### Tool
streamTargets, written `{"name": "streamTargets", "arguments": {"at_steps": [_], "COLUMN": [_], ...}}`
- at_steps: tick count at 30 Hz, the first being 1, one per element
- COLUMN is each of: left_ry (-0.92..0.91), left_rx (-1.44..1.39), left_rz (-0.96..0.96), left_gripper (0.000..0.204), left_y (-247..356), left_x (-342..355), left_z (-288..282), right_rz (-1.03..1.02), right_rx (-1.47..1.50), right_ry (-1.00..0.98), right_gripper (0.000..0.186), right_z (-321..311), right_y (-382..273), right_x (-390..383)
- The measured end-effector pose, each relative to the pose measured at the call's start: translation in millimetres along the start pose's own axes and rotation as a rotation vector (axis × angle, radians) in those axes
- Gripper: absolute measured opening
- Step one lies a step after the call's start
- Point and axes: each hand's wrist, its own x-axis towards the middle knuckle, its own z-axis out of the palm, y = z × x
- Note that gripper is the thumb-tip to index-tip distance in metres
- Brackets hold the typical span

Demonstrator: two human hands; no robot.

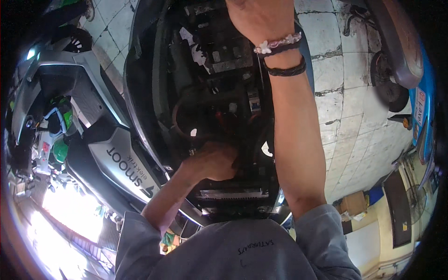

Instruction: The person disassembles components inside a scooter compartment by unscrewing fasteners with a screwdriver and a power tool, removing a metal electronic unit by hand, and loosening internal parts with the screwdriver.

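Note:
My left hand (213,161) reaches down into the dark, opened body of an electric scooter (163,74). Its fingers look curled inward, and deep shade hides whatever they grip. Just below this hand lies a pale ribbed strip (233,193) across the near end of the cavity. My right arm stretches forward along the scooter's right side. Only the back of my right hand (261,16) shows at the top edge, its fingers cut off by the frame. A beaded bracelet (279,44) and dark bands (287,69) circle that wrist.
Close on the left stands a grey and black scooter (116,151). Farther left are a green helmet (60,150) and other vehicles beside a bright opening. Worn pale floor tiles (343,98) run along the right, with a blue scooter (422,107) and a cardboard box (353,203) beyond.

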Motion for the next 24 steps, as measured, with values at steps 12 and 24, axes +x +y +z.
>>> {"name": "streamTargets", "arguments": {"at_steps": [12,24], "left_ry": [0.002,0.13], "left_rx": [0.047,-0.1], "left_rz": [0.012,-0.168], "left_gripper": [0.042,0.038], "left_y": [5,-10], "left_x": [5,-20], "left_z": [2,-60], "right_rz": [-0.11,0.003], "right_rx": [-0.201,-0.093], "right_ry": [0.059,-0.025], "right_gripper": [0.034,0.036], "right_z": [4,6], "right_y": [2,1], "right_x": [1,-1]}}
